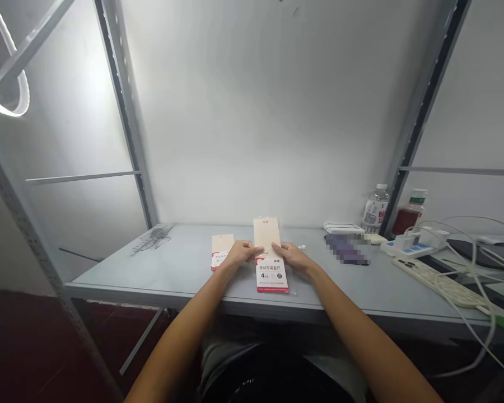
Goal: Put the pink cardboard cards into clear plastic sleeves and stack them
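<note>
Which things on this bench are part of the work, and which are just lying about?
In use:
left hand
right hand
ruler-set packet
second ruler-set packet
small white bits

Lying about:
water bottle
white power strip
white cables

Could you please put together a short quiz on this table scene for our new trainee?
1. True or false: a second packaged ruler set lies to the left of the packaged exam ruler set between the left hand and the right hand.
2. What stands at the back right of the grey table?
A. A desk lamp
B. A plastic water bottle
C. A stapler
3. What numeral is printed large on the card of the pack between the hands?

Key: 1. True. 2. B. 3. 4.
</note>
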Demonstrator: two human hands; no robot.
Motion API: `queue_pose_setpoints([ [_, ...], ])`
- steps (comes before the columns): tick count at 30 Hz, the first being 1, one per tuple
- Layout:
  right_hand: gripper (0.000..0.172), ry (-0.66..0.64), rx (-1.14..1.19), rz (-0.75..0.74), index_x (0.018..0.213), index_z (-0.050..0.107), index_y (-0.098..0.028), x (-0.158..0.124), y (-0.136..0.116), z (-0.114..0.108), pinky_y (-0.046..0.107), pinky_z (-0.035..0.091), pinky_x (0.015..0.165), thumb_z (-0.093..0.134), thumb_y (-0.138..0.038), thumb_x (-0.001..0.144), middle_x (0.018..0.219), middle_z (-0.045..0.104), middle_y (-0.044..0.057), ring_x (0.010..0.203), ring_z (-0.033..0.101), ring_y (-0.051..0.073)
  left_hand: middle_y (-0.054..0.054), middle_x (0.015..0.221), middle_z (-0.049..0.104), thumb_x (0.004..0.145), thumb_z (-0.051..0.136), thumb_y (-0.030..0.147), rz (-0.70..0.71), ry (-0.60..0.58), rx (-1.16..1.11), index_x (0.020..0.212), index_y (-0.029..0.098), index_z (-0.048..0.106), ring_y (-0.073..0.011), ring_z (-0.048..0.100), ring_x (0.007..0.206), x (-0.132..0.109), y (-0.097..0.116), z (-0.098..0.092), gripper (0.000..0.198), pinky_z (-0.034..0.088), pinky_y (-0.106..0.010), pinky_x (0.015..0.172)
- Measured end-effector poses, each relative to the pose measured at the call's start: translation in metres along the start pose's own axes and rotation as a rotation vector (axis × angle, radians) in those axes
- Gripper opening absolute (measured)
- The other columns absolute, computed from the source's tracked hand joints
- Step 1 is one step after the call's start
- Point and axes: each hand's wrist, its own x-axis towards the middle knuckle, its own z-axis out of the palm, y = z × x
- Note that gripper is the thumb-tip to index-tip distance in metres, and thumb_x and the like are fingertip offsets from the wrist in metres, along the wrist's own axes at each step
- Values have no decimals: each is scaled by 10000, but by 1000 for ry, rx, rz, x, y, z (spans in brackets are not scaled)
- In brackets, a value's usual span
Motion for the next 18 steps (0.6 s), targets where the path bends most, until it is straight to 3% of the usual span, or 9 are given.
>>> queue_pose_setpoints([
  [3, 332, -3, 22, 17, 892, 617, -141, 1, 0, 0, 288, 501, 635, 566, -443, 766, 810, 684, 86, 710, 634, 180, 15, 544, 523, 623, 644, 471, 61, -25, -25, 579, 149, 505, -70, 463, 493, -4, 5, 2, 353, 340, -220, 500],
  [8, 345, 53, 18, -22, 881, 618, -134, 5, 2, -3, 298, 504, 622, 540, -454, 779, 789, 689, 87, 685, 638, 188, -62, 749, 611, 683, 587, 485, 49, -180, -125, 766, 126, 622, -123, 550, 652, -7, 10, 4, 369, 409, -252, 586],
  [14, 343, -17, 56, 18, 913, 614, -147, 2, 1, -2, 329, 510, 684, 553, -453, 770, 863, 686, 99, 754, 642, 209, -6, 558, 534, 605, 666, 450, 44, -35, -104, 574, 133, 551, -103, 503, 545, 0, 3, 2, 338, 403, -262, 574],
  [18, 333, -100, 53, 37, 954, 619, -162, -1, 0, 1, 331, 506, 719, 606, -417, 740, 941, 674, 100, 835, 635, 217, 18, 508, 495, 587, 673, 455, 96, 161, -19, 517, 165, 459, -91, 453, 485, 2, 0, 0, 367, 358, -255, 528],
])
